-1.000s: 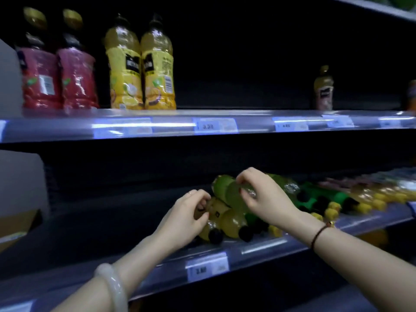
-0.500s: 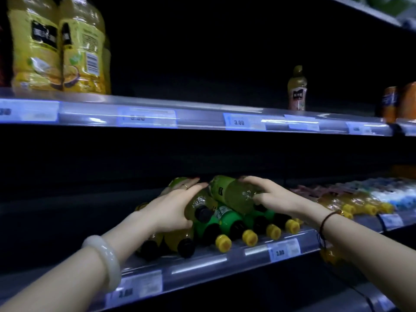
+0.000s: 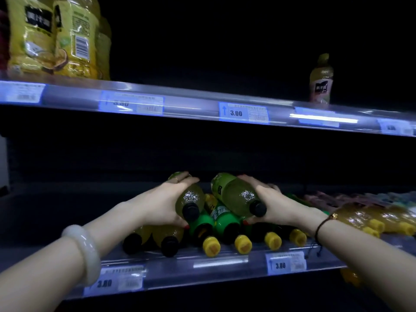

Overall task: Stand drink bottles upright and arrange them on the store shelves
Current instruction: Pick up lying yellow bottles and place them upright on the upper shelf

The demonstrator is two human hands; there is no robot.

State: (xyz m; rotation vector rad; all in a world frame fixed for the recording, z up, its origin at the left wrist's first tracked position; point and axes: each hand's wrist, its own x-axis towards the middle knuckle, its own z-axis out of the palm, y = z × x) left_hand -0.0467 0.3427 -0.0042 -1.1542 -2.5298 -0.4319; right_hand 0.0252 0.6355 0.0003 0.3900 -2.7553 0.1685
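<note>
"Yellow-green drinks: position?"
"Two pale yellow-green plastic bottles with black caps. The left bottle point(image 3: 190, 198) and the right bottle point(image 3: 234, 194) are held tilted over the pile of green yellow-capped bottles point(image 3: 222, 221) lying on the lower shelf point(image 3: 220, 264), caps toward me."
"Hands?"
"My left hand point(image 3: 164, 203) curls round the left bottle near its neck. My right hand point(image 3: 278, 206) grips the right bottle likewise. Neither is free."

Mid-frame: pale yellow-green bottles point(image 3: 236, 197), black caps. Beneath: green bottles point(image 3: 225, 220), yellow caps. Upper left: big bottles point(image 3: 33, 41), yellow labels with black patch. Upper right: small bottle point(image 3: 320, 79), pink label. Lower left: milky white bangle point(image 3: 84, 252). Price tags point(image 3: 244, 112) white, blue-edged. Right edge: orange bottles point(image 3: 360, 217), yellow caps.
</note>
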